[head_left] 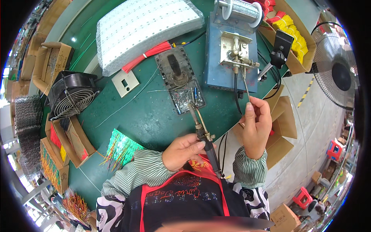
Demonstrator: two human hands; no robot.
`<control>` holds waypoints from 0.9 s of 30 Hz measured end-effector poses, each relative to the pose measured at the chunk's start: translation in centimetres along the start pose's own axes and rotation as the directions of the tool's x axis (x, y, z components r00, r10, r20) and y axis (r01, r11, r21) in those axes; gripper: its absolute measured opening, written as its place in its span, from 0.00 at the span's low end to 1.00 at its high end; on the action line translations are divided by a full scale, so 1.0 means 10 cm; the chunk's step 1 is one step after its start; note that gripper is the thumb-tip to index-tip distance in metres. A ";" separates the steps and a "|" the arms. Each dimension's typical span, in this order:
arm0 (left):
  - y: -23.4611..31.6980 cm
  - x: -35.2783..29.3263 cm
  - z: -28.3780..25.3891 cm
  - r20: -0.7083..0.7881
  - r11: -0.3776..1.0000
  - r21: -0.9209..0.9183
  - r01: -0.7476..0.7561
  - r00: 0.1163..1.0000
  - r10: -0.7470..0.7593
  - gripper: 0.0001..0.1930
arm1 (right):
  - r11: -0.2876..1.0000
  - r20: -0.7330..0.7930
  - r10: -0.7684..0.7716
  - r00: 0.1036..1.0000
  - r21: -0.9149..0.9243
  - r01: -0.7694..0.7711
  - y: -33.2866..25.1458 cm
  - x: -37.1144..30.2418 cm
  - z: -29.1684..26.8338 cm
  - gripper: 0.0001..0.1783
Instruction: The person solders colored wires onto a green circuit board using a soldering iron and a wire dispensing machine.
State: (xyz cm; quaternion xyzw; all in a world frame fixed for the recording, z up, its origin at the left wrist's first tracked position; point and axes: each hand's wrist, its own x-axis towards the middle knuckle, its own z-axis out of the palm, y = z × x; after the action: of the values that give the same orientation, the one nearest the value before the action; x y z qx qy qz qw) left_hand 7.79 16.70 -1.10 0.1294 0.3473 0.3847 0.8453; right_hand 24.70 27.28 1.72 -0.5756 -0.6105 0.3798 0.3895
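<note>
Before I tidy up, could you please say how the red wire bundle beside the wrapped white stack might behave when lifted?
The red wire bundle likely lifts as one, since a pale tie binds its middle. Its thin strands may flex; unbound ends could splay.

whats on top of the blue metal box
On the blue metal box sit a silver metal mechanism and, toward its far end, a white-flanged spool of silvery wire. The surface directly beneath them is hidden.

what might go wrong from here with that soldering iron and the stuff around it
If hot, the soldering iron in the left hand could burn fingers that slip toward its tip. The striped left sleeve lies close to the green board and might catch the thin wires there.
</note>
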 end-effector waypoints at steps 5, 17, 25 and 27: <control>0.00 0.00 -0.01 0.006 1.000 0.009 -0.005 1.000 0.005 0.16 | 1.000 0.003 -0.009 1.000 -0.005 0.009 0.00 0.00 0.00 0.07; 0.00 0.00 -0.01 0.016 1.000 0.019 -0.002 1.000 0.001 0.17 | 0.998 -0.001 -0.018 1.000 -0.054 0.018 -0.02 0.01 0.00 0.07; 0.00 0.00 0.00 0.007 1.000 0.010 -0.008 1.000 0.008 0.17 | 0.999 0.008 -0.015 1.000 -0.029 0.015 0.00 0.01 -0.01 0.08; -0.01 0.00 -0.01 0.008 1.000 0.008 -0.013 1.000 0.013 0.18 | 1.000 0.006 0.006 1.000 -0.003 -0.006 -0.01 0.01 -0.01 0.08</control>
State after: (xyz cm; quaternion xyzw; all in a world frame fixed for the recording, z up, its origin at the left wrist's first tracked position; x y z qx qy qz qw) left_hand 7.83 16.64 -1.23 0.1363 0.3447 0.3883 0.8437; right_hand 24.72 27.35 1.86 -0.5768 -0.6105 0.3817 0.3860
